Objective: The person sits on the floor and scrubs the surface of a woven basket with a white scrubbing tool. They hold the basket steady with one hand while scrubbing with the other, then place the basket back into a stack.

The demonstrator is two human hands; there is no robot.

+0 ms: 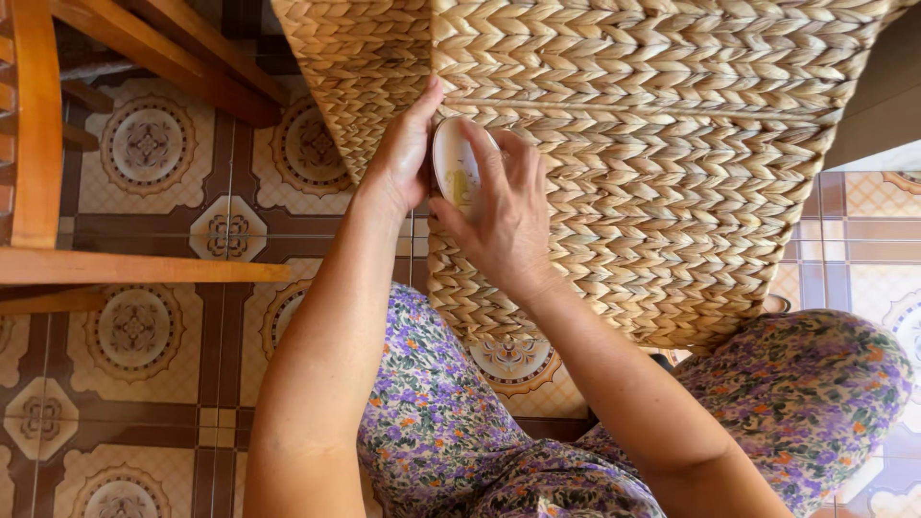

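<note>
Left hand (403,153): grip closing on the small round dish (457,171), cupping its left rim.
Right hand (504,216): fingers pinching the right rim.
Dish location: sitting at 11 o'clock against the woven basket (652,173).
Handling: appearing light, stiff, glazed, likely slippery and breakable; rim hold advisable.

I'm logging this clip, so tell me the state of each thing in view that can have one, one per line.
Small round cream dish: held on edge between both hands, against the basket.
Left hand: gripping the dish's left rim.
Right hand: fingers curled over the dish.
Large woven straw basket: upright on the tiled floor.
Wooden chair: standing, unoccupied.
</note>
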